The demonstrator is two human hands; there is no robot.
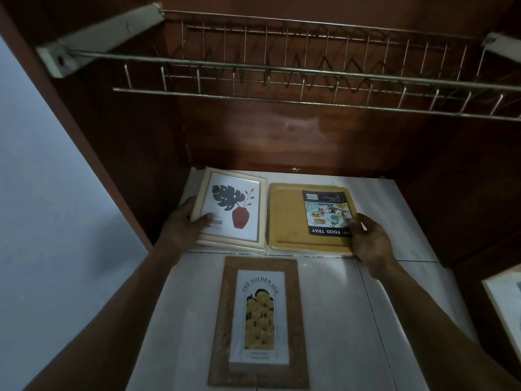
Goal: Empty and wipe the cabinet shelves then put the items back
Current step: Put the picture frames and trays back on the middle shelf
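Note:
On the white shelf (394,204) inside the brown cabinet lie a cream picture frame (235,213) with a leaf-and-vase print and a yellow wooden food tray (287,218) with a dark label. My left hand (183,224) grips the frame's left edge, thumb on its glass. My right hand (369,238) holds the tray's right front corner, fingers on the label. Nearer to me, a cork-framed "The Golden Age" picture (259,323) lies flat on the white surface.
A wire dish rack (310,77) hangs across the cabinet above the shelf. The brown cabinet side wall (93,142) stands at the left, with a pale wall beyond it. Another light frame's corner (504,294) shows at the right edge.

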